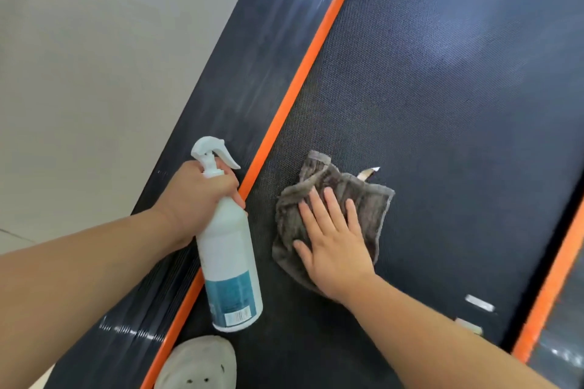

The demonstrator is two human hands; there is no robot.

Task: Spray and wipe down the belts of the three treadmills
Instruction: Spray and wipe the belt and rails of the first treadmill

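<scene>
A dark textured treadmill belt runs diagonally through the view. My right hand lies flat with straight fingers on a crumpled grey-brown cloth, pressing it onto the belt. My left hand grips the neck of a white spray bottle with a teal label. The bottle hangs over the belt's left edge, its nozzle pointing up and to the right.
An orange strip borders the belt on the left, with a ribbed black side rail beyond it. A second orange strip runs at the right. A white shoe stands at the bottom. Pale floor lies to the left.
</scene>
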